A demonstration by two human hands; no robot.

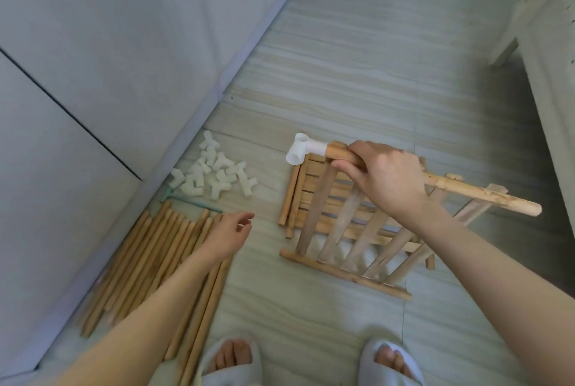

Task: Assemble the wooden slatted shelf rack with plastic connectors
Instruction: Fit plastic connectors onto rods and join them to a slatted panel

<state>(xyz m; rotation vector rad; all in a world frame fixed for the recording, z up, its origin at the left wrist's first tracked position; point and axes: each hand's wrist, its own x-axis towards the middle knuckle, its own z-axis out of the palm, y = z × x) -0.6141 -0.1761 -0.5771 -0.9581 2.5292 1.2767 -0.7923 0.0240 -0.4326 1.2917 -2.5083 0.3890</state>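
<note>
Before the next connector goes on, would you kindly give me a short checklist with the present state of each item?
1. Right hand holds the panel by its top rail: ok, fingers wrapped round it.
2. Fitted connector on the rail's left end: ok, it covers the end; full depth cannot tell.
3. Rail's right end has a connector: not ok, bare wood.
4. Left hand free to fetch: ok, open, holding nothing, above the rods.
5. Spare connectors at hand: ok, a pile on the floor near the left hand.
6. Panel steady: cannot tell; its lower rail looks to rest on the floor.
</note>
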